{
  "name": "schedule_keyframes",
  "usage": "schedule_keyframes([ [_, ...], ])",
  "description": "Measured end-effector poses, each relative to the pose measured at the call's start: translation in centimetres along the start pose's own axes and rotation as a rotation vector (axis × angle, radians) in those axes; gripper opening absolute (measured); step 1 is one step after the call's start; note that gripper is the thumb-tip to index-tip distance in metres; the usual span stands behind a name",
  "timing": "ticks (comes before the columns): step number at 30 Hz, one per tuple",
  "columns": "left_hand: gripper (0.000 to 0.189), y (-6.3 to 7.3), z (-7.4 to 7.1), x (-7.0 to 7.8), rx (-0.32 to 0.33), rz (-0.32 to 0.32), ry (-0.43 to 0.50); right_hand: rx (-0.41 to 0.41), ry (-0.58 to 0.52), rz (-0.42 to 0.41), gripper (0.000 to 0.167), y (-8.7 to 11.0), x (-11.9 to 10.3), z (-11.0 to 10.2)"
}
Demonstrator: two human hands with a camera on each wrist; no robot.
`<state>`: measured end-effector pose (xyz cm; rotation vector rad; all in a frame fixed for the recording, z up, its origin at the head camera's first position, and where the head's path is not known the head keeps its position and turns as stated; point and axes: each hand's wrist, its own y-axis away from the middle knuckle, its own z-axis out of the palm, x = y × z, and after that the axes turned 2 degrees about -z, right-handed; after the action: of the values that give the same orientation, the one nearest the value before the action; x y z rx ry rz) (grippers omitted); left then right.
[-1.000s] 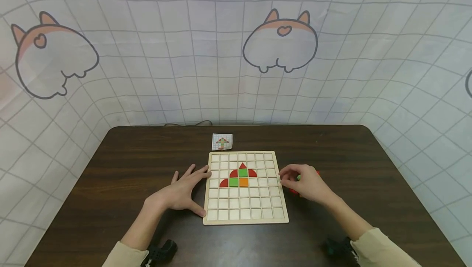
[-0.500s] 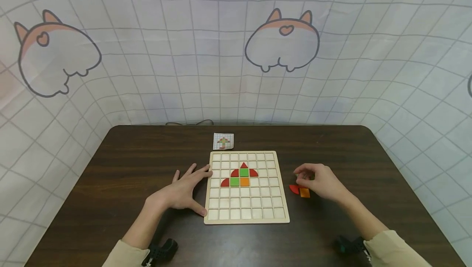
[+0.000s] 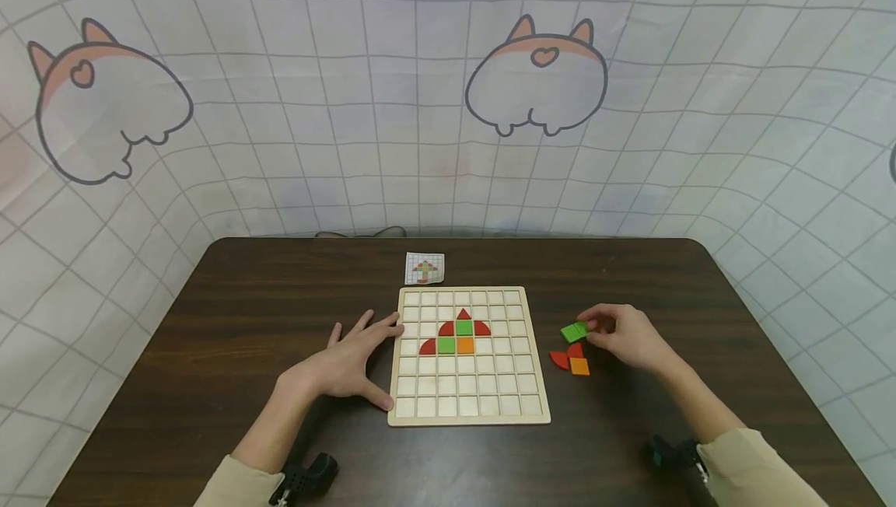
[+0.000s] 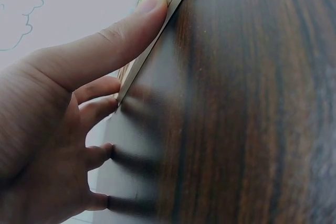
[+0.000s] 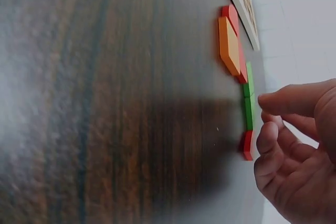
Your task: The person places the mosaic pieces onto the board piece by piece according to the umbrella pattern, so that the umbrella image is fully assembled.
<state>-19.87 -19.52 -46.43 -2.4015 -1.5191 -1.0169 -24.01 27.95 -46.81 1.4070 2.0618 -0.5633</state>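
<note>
A wooden grid board (image 3: 465, 407) lies in the middle of the table, with several red, green and orange tiles set in its upper cells. My left hand (image 3: 339, 367) spreads along its left edge, the thumb (image 4: 149, 9) at the near corner and fingertips farther up. Right of the board my right hand (image 3: 630, 340) hovers with thumb and fingers loosely bent at the right end of two green square tiles (image 3: 573, 332). No tile shows between those fingers in the right wrist view, where a red tile (image 5: 248, 146) lies beyond the green ones.
Below the green tiles lie two red quarter-round tiles (image 3: 558, 360) and an orange square tile (image 3: 579, 367). A small paper card (image 3: 424, 267) with a printed coloured pattern sits behind the board. A grid-patterned curtain (image 3: 322, 103) hangs behind the dark wooden table (image 3: 280, 281).
My right hand has moved right, away from the board's edge, uncovering the green, red and orange tiles. My left hand keeps its place on the board.
</note>
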Motion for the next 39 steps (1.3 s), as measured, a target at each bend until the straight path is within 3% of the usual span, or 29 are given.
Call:
schedule_keyframes([
  [17, 0.11, 0.0, 0.0, -0.1, -0.001, 0.002, -0.002, -0.075, 0.049, 0.031, 0.023, -0.8, -0.2, -0.6],
  [29, 0.11, -0.1, -0.1, -0.2, -0.002, 0.004, 0.0, -0.071, 0.166, -0.015, 0.018, -1.0, -0.3, -0.9],
  [39, 0.11, 0.0, -0.1, -0.2, -0.006, 0.011, 0.0, -0.076, 0.15, -0.052, 0.019, -1.0, -1.9, -1.2],
])
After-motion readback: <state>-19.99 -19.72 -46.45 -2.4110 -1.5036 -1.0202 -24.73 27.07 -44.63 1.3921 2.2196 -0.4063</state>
